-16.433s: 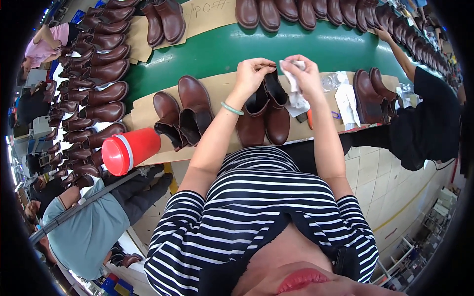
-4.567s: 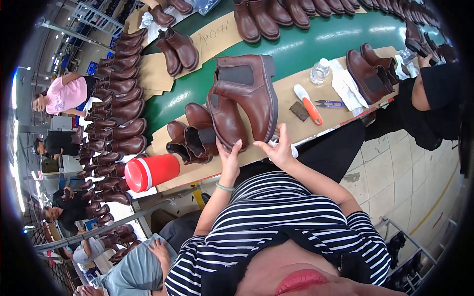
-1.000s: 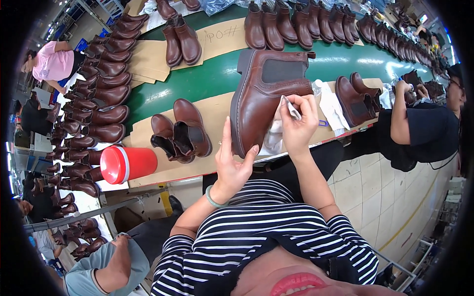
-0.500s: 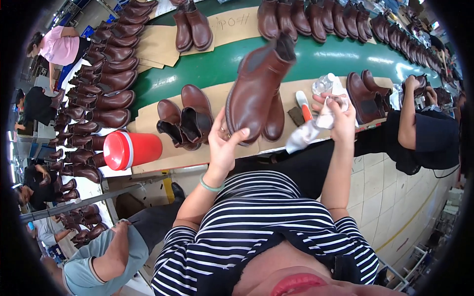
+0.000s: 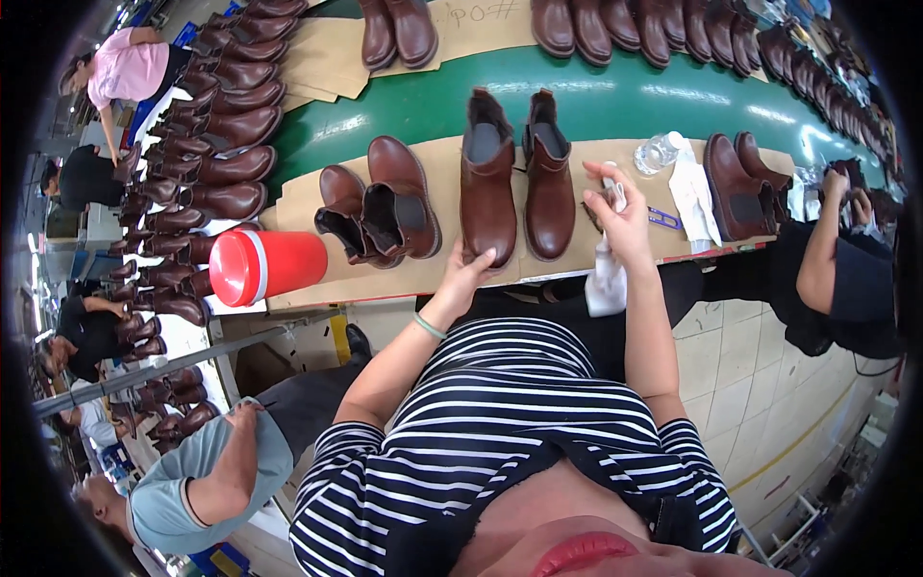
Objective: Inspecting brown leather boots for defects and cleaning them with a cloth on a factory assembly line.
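Observation:
Two tall brown boots stand upright side by side on the cardboard-covered bench (image 5: pixel 437 279), toes toward me. My left hand (image 5: pixel 471 272) rests its spread fingertips on the toe of the left boot (image 5: pixel 487 192) without gripping it. Just right of the right boot (image 5: pixel 550 188), my right hand (image 5: pixel 625 216) is raised and closed on a white cloth (image 5: pixel 606 281) that hangs down over the bench edge. A small white pen-like thing also sticks up between its fingers.
Another brown pair (image 5: pixel 385 207) and a red cylinder (image 5: pixel 264 266) lie to the left. A plastic bottle (image 5: pixel 659 152), white paper and a third pair (image 5: pixel 735 188) sit right. Behind runs a green belt (image 5: pixel 423 96) with boots. Co-workers stand right (image 5: pixel 846 279) and lower left (image 5: pixel 207 471).
The boot held up and tilted in my left hand now stands on the bench beside its mate. My right hand has moved left with the cloth.

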A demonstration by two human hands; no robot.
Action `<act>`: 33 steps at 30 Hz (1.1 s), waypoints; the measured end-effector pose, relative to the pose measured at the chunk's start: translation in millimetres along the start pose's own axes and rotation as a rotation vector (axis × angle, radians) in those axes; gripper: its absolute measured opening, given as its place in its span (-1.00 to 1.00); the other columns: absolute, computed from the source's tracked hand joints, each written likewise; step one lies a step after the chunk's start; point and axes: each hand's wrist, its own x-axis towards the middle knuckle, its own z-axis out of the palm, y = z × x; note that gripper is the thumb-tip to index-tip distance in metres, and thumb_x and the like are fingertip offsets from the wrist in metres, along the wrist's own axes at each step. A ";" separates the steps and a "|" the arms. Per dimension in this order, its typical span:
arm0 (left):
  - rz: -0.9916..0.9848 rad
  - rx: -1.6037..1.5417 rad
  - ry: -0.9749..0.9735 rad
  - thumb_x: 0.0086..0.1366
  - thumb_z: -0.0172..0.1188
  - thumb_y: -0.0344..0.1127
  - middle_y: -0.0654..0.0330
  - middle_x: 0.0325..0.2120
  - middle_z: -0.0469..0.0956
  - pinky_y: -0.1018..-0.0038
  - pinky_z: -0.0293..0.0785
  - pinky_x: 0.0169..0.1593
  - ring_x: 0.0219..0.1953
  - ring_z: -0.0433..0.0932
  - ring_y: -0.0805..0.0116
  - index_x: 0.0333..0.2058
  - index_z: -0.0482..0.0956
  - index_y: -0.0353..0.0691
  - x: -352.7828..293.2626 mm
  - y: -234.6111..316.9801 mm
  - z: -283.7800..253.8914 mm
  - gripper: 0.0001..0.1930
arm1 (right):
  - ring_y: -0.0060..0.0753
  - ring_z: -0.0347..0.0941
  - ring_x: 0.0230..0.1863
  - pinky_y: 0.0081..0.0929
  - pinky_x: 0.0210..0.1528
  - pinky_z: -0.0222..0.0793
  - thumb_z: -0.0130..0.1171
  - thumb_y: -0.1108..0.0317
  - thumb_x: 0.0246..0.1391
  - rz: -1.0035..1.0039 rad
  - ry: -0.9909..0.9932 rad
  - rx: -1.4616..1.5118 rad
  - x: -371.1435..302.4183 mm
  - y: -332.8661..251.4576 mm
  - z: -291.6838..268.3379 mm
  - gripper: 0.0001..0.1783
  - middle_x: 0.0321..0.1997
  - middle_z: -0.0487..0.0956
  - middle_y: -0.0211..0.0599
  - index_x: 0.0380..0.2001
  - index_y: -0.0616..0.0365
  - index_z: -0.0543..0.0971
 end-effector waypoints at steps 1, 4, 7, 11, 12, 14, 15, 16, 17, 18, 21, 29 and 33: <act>-0.001 -0.004 0.010 0.26 0.20 -0.41 0.10 0.04 0.38 0.26 0.57 -0.03 0.04 0.45 0.24 0.23 0.11 -0.20 -1.4 -1.3 -2.8 -0.37 | -0.40 0.47 -0.23 -0.49 -0.15 0.40 0.16 0.58 -0.06 0.004 -0.010 0.003 6.0 -8.8 3.1 -0.57 -0.12 0.53 -0.22 -0.03 0.21 0.51; -0.144 0.166 -0.105 0.19 0.31 -0.29 0.00 0.09 0.36 0.29 0.46 0.10 0.09 0.43 0.14 0.28 0.04 -0.27 -4.9 4.0 -10.9 -0.22 | -0.26 0.44 0.01 -0.49 0.00 0.35 0.16 0.65 -0.11 -0.286 -0.212 -0.208 25.9 -48.4 8.5 -0.36 0.00 0.50 -0.18 0.13 0.07 0.44; 0.162 0.782 -0.057 0.07 0.41 -0.22 -0.19 0.08 0.33 0.27 0.37 0.17 0.09 0.41 -0.02 0.30 -0.08 -0.41 17.3 -48.5 -62.4 -0.01 | -0.10 0.42 0.08 -0.36 0.13 0.29 0.16 0.65 -0.13 -0.089 -0.430 -0.367 42.5 -50.6 23.2 -0.27 0.08 0.46 -0.10 0.20 0.01 0.37; 0.101 0.909 -0.008 -0.08 0.50 -0.16 -0.40 0.11 0.19 0.28 0.29 0.20 0.13 0.34 -0.20 0.30 -0.28 -0.49 -3.4 30.4 2.4 0.23 | -0.01 0.43 0.01 -0.31 0.08 0.33 0.16 0.64 -0.14 -0.054 -0.501 -0.432 51.2 -47.9 23.9 -0.18 0.02 0.47 -0.06 0.27 -0.11 0.28; 0.210 1.043 0.046 -0.12 0.51 -0.18 -0.42 0.12 0.13 0.24 0.27 0.21 0.15 0.29 -0.23 0.31 -0.35 -0.47 -1.3 29.9 8.0 0.28 | 0.01 0.44 -0.04 -0.30 0.04 0.35 0.16 0.64 -0.13 -0.015 -0.552 -0.459 53.2 -50.6 27.1 -0.16 -0.05 0.46 -0.05 0.27 -0.17 0.27; 0.321 1.167 0.110 -0.16 0.53 -0.21 -0.45 0.14 0.07 0.20 0.24 0.21 0.16 0.24 -0.27 0.31 -0.41 -0.44 3.6 24.2 14.2 0.33 | 0.09 0.43 -0.19 -0.21 -0.11 0.39 0.20 0.58 -0.13 -0.029 -0.590 -0.516 54.0 -52.2 36.7 -0.13 -0.20 0.41 -0.02 0.27 -0.34 0.26; 0.363 1.177 0.112 -0.18 0.52 -0.24 -0.43 0.13 0.06 0.15 0.21 0.22 0.16 0.21 -0.30 0.31 -0.44 -0.43 9.1 16.0 14.4 0.34 | 0.09 0.43 -0.19 -0.21 -0.11 0.39 0.20 0.58 -0.13 -0.031 -0.592 -0.521 53.1 -50.9 41.9 -0.13 -0.20 0.41 -0.02 0.27 -0.34 0.26; 0.406 1.186 0.114 -0.21 0.51 -0.28 -0.42 0.12 0.06 0.10 0.18 0.23 0.16 0.18 -0.33 0.31 -0.47 -0.41 12.8 10.2 12.9 0.36 | 0.10 0.43 -0.20 -0.18 -0.14 0.40 0.23 0.54 -0.13 -0.058 -0.595 -0.578 51.9 -50.6 48.1 -0.15 -0.20 0.39 -0.01 0.26 -0.37 0.28; 0.419 1.179 0.111 -0.21 0.51 -0.28 -0.42 0.12 0.06 0.10 0.18 0.23 0.16 0.18 -0.33 0.31 -0.47 -0.41 13.8 8.8 12.6 0.36 | 0.12 0.43 -0.21 -0.15 -0.18 0.40 0.26 0.49 -0.12 -0.089 -0.589 -0.641 52.8 -50.6 52.5 -0.18 -0.20 0.37 0.00 0.24 -0.39 0.30; 0.438 1.212 0.116 -0.21 0.49 -0.31 -0.40 0.11 0.07 0.07 0.16 0.23 0.15 0.17 -0.33 0.31 -0.46 -0.40 12.1 7.4 11.2 0.34 | 0.16 0.42 -0.23 -0.10 -0.22 0.41 0.32 0.35 -0.11 -0.075 -0.551 -0.701 52.2 -49.9 59.2 -0.29 -0.20 0.36 0.01 0.17 -0.34 0.37; 0.385 1.170 0.073 -0.19 0.47 -0.33 -0.36 0.09 0.10 0.03 0.14 0.23 0.13 0.17 -0.34 0.32 -0.44 -0.36 7.2 20.7 9.8 0.31 | 0.17 0.42 -0.31 -0.06 -0.31 0.37 0.34 0.22 -0.11 -0.083 -0.458 -0.700 56.6 -44.8 78.5 -0.65 -0.27 0.39 -0.05 -0.23 -0.04 0.47; 0.487 0.933 0.008 0.13 0.33 -0.03 -0.34 0.24 -0.04 0.09 0.09 0.28 0.27 0.07 -0.24 0.34 -0.34 -0.38 20.0 59.9 12.8 0.12 | -0.50 0.37 -0.56 -0.41 -0.50 0.26 0.42 0.44 -0.21 -0.098 -0.382 -0.478 159.8 -50.4 65.9 -0.65 -0.68 0.33 -0.24 -0.52 0.25 0.38; 0.579 0.729 0.103 0.36 0.02 -0.14 -0.28 0.22 0.07 0.20 0.19 0.23 0.21 0.22 -0.09 0.32 -0.16 -0.43 43.1 64.9 5.9 -0.24 | -0.65 0.24 -0.77 -0.53 -0.72 0.13 0.40 0.43 -0.12 0.041 -0.419 -0.354 249.2 -82.8 77.4 -0.67 -0.74 0.34 -0.46 -0.52 0.21 0.37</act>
